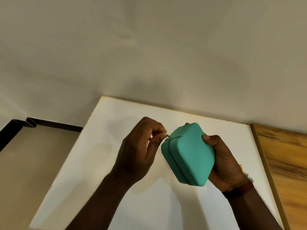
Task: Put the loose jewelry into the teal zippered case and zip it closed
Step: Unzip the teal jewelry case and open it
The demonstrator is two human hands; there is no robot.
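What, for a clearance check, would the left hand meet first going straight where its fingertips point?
Probably the teal case, held by the right hand; the left hand pinches its zipper pull there.

The zippered case point(191, 156) in the middle of the frame is plain teal all over, zip tape included, with a small pale metallic zipper pull point(168, 136) at its upper left corner. The counter point(116, 146) is plain white. At right, a wooden panel point(285, 163) is honey-brown with darker streaked grain. The wall point(149, 47) above is off-white. At left, the floor point(33, 155) is beige, edged by a black skirting point(54, 124). A wristband point(240, 190) at lower right is dark maroon.
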